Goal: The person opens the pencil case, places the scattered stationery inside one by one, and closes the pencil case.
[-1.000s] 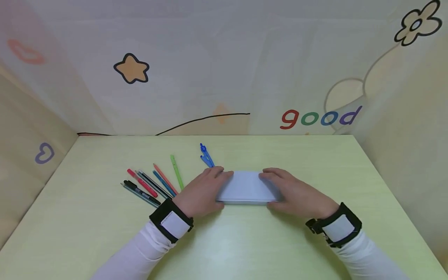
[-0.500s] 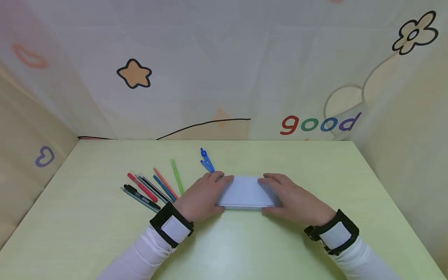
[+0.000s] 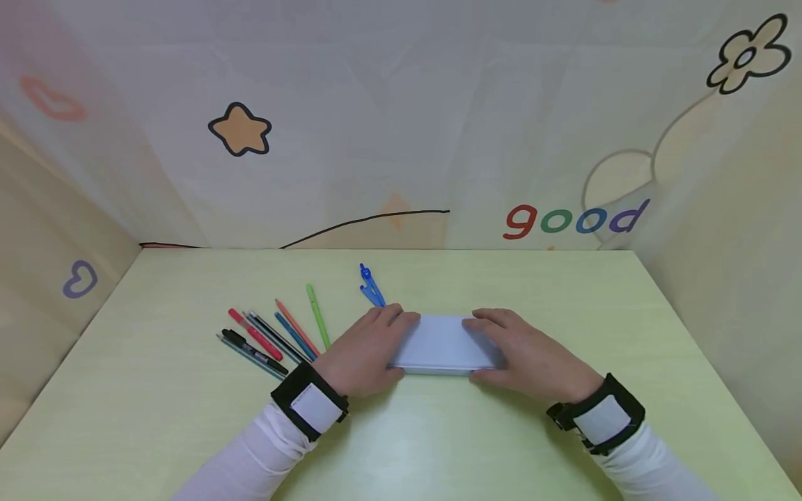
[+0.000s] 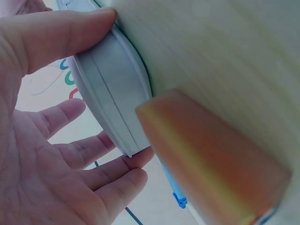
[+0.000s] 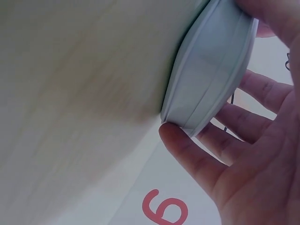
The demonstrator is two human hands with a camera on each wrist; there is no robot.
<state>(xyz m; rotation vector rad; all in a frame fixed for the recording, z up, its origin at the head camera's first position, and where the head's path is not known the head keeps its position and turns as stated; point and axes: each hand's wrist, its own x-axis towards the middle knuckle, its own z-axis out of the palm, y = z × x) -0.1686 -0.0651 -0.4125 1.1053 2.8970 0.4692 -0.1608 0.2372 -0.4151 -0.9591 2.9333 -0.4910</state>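
Observation:
A flat white pencil case [image 3: 441, 344] with a seam along its side lies at the middle of the table, between both hands. My left hand [image 3: 370, 351] grips its left end, thumb at the near edge and fingers at the far side. At the right end, my right hand [image 3: 532, 351] holds it the same way. The left wrist view shows the end wall of the pencil case [image 4: 115, 79] between thumb and fingers. In the right wrist view the other end of the case [image 5: 206, 70] sits within the curved fingers.
Left of the case lie a red marker [image 3: 255, 334], a black pen [image 3: 253, 349], an orange-red pencil [image 3: 296, 325], a blue pencil [image 3: 294, 334] and a green stick-like piece [image 3: 317, 315]. A blue compass [image 3: 372, 287] lies behind my left fingers. An orange, blurred block [image 4: 211, 159] shows in the left wrist view.
The head view tilted a little, so the scene sits slightly lower. My right thumb slid slightly left along the case's near edge; otherwise both hands keep their hold.

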